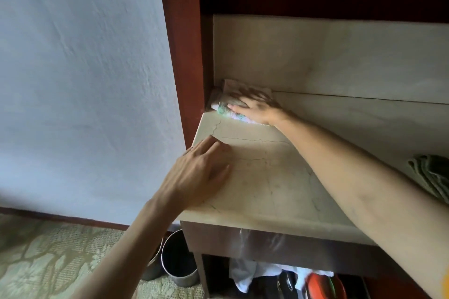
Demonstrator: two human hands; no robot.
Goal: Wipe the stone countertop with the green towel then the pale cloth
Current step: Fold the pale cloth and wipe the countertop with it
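Observation:
The beige stone countertop (269, 184), veined with thin cracks, fills the middle of the view. In its far left corner lies a bunched pale cloth (224, 99) with a greenish-white patch. My right hand (258, 110) lies flat on top of it, fingers spread and blurred, pressing it against the stone. My left hand (198, 172) rests palm down on the front left part of the countertop and holds nothing. A folded green striped towel (433, 176) lies at the right edge of the view, untouched.
A stone back panel (340, 60) rises behind the counter, and a dark red wooden side panel (184, 56) walls in the left. Below the counter are white fabric (245, 274) and a red object (325, 286). A metal bin (178, 257) stands on the patterned carpet.

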